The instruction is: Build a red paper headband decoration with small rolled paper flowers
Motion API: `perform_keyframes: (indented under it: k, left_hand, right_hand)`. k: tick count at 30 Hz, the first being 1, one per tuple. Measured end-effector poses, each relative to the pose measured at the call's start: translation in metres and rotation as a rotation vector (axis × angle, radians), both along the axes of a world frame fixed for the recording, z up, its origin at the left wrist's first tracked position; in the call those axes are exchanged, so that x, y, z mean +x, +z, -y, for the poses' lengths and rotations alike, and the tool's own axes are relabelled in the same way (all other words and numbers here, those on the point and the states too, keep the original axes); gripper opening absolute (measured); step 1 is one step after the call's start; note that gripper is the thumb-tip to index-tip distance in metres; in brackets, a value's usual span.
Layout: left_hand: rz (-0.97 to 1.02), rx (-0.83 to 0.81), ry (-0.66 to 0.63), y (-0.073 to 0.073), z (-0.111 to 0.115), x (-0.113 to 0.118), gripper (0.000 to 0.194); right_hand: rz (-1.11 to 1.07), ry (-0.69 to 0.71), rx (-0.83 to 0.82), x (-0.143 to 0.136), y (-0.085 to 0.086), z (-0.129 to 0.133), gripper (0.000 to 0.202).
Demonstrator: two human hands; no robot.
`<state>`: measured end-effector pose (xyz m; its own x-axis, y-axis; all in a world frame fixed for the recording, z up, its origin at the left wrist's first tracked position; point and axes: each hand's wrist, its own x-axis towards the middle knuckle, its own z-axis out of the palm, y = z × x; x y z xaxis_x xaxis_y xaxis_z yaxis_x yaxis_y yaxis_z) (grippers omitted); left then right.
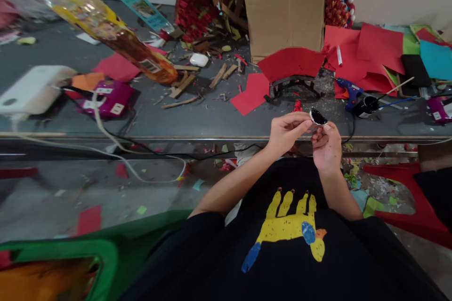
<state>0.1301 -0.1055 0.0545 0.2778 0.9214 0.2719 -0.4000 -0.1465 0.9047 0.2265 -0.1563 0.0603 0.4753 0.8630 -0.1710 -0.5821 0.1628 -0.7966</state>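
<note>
Between my two hands, just over the table's front edge, is a small half-round piece (318,117), wet-looking black on its face with a white rim. My left hand (290,130) pinches its left side between thumb and fingers. On its right side, the fingertips of my right hand (327,146) grip the lower edge; some of them look stained dark. Beyond my hands, a curved red card piece (292,63) rests against a dark curved frame (294,87). To the right stand a small pot of black paint (366,107) with sticks in it and a blue glue gun (349,91).
A cardboard panel (287,9) stands at the back. Red paper sheets (379,49) lie at the right. Leftward are a tilted bottle (116,33), a purple box (108,99), a white power strip (35,89) and trailing cables. A red stool (406,197) is at the lower right.
</note>
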Motion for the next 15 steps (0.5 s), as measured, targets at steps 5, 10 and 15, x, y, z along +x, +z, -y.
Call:
perform_keyframes:
  k: [5, 10, 15]
  left_hand:
    - [0.014, -0.08, -0.059, -0.002, -0.0027, -0.0003, 0.026]
    - [0.012, -0.135, -0.103, -0.0001, -0.0043, -0.0017, 0.03]
    - [0.014, -0.141, -0.135, 0.0012, -0.0051, -0.0027, 0.029]
  right_hand:
    - [0.056, -0.04, 0.015, -0.0007, -0.0015, 0.0008, 0.013]
    - [0.133, -0.069, 0.036, -0.0015, -0.0041, 0.0011, 0.01]
    - [0.151, -0.081, 0.035, -0.0014, -0.0031, 0.0021, 0.011]
